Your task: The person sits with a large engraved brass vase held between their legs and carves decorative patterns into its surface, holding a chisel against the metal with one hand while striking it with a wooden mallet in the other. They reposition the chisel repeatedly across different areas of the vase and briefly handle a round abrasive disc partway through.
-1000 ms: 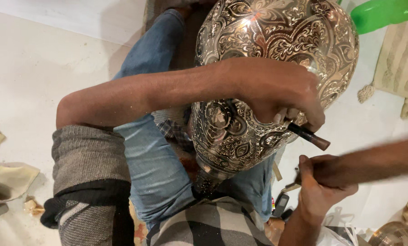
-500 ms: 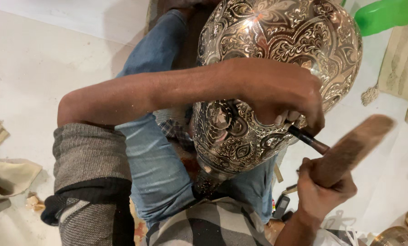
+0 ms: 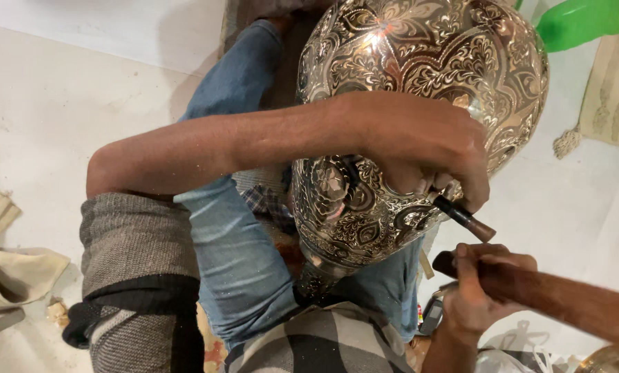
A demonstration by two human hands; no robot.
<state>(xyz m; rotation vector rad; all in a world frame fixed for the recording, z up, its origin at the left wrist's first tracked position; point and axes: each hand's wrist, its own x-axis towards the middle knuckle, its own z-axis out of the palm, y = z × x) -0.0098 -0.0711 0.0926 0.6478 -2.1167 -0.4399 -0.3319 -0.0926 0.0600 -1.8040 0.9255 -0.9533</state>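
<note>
— What carries it all?
— A pale floor (image 3: 60, 103).
— What lies on it?
— Beige cloth (image 3: 5, 266) at the left edge, a fringed mat (image 3: 610, 103) at the right, and a green bottle (image 3: 586, 21) near the top right corner.
</note>
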